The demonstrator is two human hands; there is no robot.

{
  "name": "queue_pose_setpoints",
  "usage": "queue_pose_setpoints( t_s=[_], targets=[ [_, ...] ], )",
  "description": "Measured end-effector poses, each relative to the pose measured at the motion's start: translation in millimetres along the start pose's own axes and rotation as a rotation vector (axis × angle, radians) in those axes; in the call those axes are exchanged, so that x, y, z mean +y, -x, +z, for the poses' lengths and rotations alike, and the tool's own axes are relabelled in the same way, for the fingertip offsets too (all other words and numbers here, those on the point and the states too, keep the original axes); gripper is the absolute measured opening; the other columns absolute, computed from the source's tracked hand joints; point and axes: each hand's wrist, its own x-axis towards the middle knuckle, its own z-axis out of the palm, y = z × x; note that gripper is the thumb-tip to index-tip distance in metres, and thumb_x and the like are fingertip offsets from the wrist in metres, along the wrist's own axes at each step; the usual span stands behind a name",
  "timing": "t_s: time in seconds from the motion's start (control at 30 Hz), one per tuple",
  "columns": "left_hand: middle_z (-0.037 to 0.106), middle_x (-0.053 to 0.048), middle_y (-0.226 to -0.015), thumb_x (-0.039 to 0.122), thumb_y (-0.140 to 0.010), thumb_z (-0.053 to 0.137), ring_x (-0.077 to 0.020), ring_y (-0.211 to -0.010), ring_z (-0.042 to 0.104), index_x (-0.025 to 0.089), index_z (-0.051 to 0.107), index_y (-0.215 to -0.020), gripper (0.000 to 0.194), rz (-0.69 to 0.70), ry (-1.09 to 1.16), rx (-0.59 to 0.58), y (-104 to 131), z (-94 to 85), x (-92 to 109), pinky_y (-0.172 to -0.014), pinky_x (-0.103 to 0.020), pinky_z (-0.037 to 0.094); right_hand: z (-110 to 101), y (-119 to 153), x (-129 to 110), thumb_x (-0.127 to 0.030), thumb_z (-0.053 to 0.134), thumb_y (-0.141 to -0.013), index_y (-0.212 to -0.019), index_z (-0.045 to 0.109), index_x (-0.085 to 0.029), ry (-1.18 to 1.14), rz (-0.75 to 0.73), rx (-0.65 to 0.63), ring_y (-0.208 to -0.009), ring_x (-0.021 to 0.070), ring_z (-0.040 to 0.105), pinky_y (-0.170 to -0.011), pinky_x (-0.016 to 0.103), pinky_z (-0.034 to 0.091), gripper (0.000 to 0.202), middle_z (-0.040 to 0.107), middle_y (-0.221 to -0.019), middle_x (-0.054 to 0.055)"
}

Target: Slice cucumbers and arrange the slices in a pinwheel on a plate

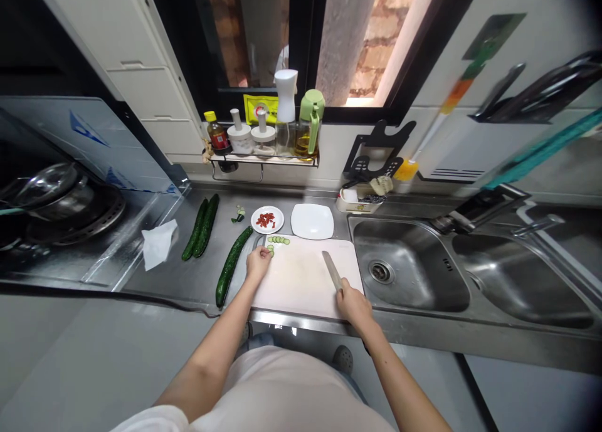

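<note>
My right hand (353, 302) is wrapped round the handle of a knife (332, 270), its blade angled up and left over the right part of the white cutting board (305, 281). At the board's left edge, my left hand (258, 264) pinches cucumber slices (270, 249) at its fingertips. Just above it, several more cucumber slices (279, 239) lie in an overlapping row near the board's top left. A whole cucumber (233, 266) rests left of the board, close to my left hand. Behind the board stand a small plate (256, 221) of chopped red pieces and a white dish (312, 221).
Two cucumbers (200, 226) and a crumpled white tissue (158, 244) lie farther left, by the stove. Green scraps (238, 215) sit near the small plate. A steel double sink (409, 263) adjoins the board on the right. A shelf (268, 160) with seasoning bottles hangs behind.
</note>
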Motion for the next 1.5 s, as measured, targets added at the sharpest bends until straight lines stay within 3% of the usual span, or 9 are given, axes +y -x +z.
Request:
queue_pose_setpoints(
  t_s=[0.4,0.7,0.9,1.13,1.33,1.5],
  targets=[
    [0.069,-0.003,-0.077,0.021,-0.077,0.056,-0.0167,-0.075,0.062,0.020,0.068,-0.087,0.015,0.002,-0.206,0.003,-3,-4.4,1,-0.070,-0.025,0.042,-4,1,-2,-0.024,0.031,-0.092,-0.117,0.046,-0.020,0.008,-0.005,-0.030,-0.094,0.0233,0.064,-0.074,0.031,0.042,0.029,0.068,-0.100,0.013],
    [0.068,-0.004,-0.083,0.021,-0.078,0.055,-0.0176,-0.081,0.061,0.019,0.068,-0.093,0.020,0.020,-0.215,0.022,-4,-0.8,4,-0.076,-0.027,0.043,-3,0,-3,-0.023,0.032,-0.091,-0.115,0.046,-0.019,0.021,-0.010,-0.020,-0.092,0.0247,0.065,-0.071,0.031,0.041,0.029,0.068,-0.098,0.014],
    [0.066,-0.007,-0.093,0.022,-0.080,0.054,-0.0217,-0.091,0.059,0.021,0.068,-0.099,0.024,0.115,-0.224,0.016,-8,13.3,23,-0.082,-0.031,0.044,-3,-1,-3,-0.022,0.032,-0.091,-0.117,0.046,-0.019,0.023,-0.023,-0.021,-0.092,0.0248,0.065,-0.072,0.032,0.042,0.030,0.068,-0.097,0.013],
    [0.061,-0.010,-0.108,0.024,-0.082,0.055,-0.0262,-0.106,0.052,0.026,0.066,-0.111,0.032,0.230,-0.353,-0.101,-20,30.8,50,-0.089,-0.036,0.042,-2,-2,-5,-0.021,0.031,-0.091,-0.117,0.047,-0.020,0.030,-0.019,-0.021,-0.093,0.0240,0.065,-0.074,0.032,0.042,0.030,0.068,-0.098,0.013],
    [0.058,-0.012,-0.108,0.023,-0.085,0.051,-0.0274,-0.107,0.051,0.024,0.068,-0.106,0.027,0.269,-0.441,-0.167,-30,37.2,53,-0.088,-0.037,0.042,-1,-2,-5,-0.021,0.031,-0.091,-0.116,0.047,-0.019,0.038,-0.033,-0.010,-0.091,0.0248,0.066,-0.072,0.032,0.042,0.030,0.069,-0.097,0.013],
    [0.059,-0.011,-0.106,0.022,-0.086,0.051,-0.0257,-0.106,0.051,0.023,0.067,-0.101,0.022,0.277,-0.426,-0.156,-29,36.2,54,-0.083,-0.034,0.043,-1,-2,-4,-0.023,0.032,-0.093,-0.117,0.046,-0.020,0.037,-0.025,-0.016,-0.093,0.0232,0.065,-0.074,0.031,0.042,0.029,0.068,-0.099,0.012]
  ],
)
